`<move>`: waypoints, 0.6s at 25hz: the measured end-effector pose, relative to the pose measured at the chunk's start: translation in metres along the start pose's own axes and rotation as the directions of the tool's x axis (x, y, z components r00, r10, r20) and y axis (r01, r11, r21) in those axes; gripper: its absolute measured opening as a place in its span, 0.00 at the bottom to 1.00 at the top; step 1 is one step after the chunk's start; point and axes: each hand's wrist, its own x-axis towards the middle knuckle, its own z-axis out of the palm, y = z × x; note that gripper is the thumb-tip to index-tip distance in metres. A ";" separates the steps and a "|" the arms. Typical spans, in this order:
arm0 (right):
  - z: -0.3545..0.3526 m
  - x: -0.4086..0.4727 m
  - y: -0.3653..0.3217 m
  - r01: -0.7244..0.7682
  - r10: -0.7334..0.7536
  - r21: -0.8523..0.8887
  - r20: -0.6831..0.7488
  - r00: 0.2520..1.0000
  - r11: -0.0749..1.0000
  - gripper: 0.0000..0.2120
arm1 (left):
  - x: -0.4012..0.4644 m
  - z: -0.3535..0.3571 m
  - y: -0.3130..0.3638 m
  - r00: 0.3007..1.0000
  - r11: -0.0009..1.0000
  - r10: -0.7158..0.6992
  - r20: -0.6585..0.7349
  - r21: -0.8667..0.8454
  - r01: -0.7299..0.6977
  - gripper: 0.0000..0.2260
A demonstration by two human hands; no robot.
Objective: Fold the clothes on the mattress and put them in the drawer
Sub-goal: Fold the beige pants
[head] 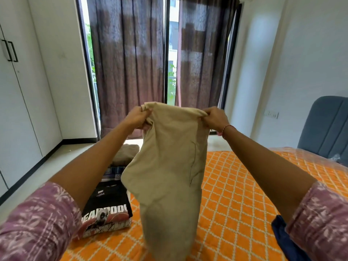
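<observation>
Light source: daylight through the tall window (173,51) behind semi-sheer brown curtains (128,59).
Brightness: even, moderately bright; white walls (301,53) slightly washed.
Glare: blown-out gap between the curtains.
Shadows: soft, under the raised beige cloth garment (169,166).
Blur: mild softness throughout.
Distortion: wide-angle stretching at the edges; patterned mauve sleeves (37,223) enlarged.

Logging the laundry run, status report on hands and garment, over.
Left hand and right hand grip beige trousers at the top, held up over orange mattress. Folded stack at left. Nothing in the way.
</observation>
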 end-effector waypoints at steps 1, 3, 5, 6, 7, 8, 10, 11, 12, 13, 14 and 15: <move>-0.005 0.005 -0.004 0.031 -0.029 0.020 -0.102 0.994 0.999 0.11 | 0.008 -0.001 0.003 0.996 0.995 0.075 -0.050 -0.065 -0.078 0.10; -0.014 0.011 -0.018 0.114 -0.092 0.059 -0.291 0.952 0.992 0.13 | 0.020 -0.002 0.010 0.967 0.955 0.196 -0.163 -0.194 -0.226 0.10; -0.016 0.005 -0.026 0.189 -0.170 0.002 -0.432 0.886 0.982 0.13 | 0.024 -0.003 0.009 0.935 0.923 0.285 -0.211 -0.201 -0.327 0.11; -0.013 -0.007 -0.023 0.186 -0.194 -0.065 -0.478 0.857 0.980 0.13 | 0.019 -0.004 -0.004 0.915 0.923 0.333 -0.230 -0.119 -0.366 0.13; -0.004 -0.027 -0.013 0.163 -0.223 -0.161 -0.502 0.836 0.973 0.12 | 0.010 -0.002 -0.026 0.883 0.911 0.401 -0.242 0.006 -0.412 0.16; 0.012 -0.056 0.002 0.141 -0.256 -0.264 -0.477 0.841 0.954 0.11 | -0.005 0.001 -0.061 0.852 0.880 0.473 -0.224 0.154 -0.448 0.18; 0.053 -0.131 0.042 0.148 -0.297 -0.425 -0.310 0.903 0.893 0.06 | -0.050 0.015 -0.143 0.847 0.785 0.531 -0.021 0.388 -0.483 0.16; 0.079 -0.171 0.065 0.162 -0.271 -0.471 -0.172 0.947 0.867 0.03 | -0.079 0.028 -0.185 0.874 0.766 0.476 0.100 0.442 -0.467 0.12; 0.105 -0.208 0.083 0.171 -0.191 -0.486 0.009 0.982 0.857 0.01 | -0.109 0.042 -0.222 0.896 0.753 0.394 0.206 0.486 -0.444 0.07; 0.129 -0.239 0.097 0.173 -0.075 -0.476 0.218 0.973 0.862 0.04 | -0.140 0.057 -0.254 0.901 0.741 0.322 0.291 0.515 -0.431 0.04; 0.150 -0.265 0.110 0.202 -0.007 -0.506 0.361 0.933 0.839 0.07 | -0.169 0.070 -0.279 0.895 0.740 0.215 0.392 0.533 -0.411 0.07; 0.166 -0.291 0.116 0.223 0.095 -0.508 0.527 0.845 0.832 0.07 | -0.199 0.083 -0.302 0.873 0.706 0.138 0.467 0.572 -0.418 0.08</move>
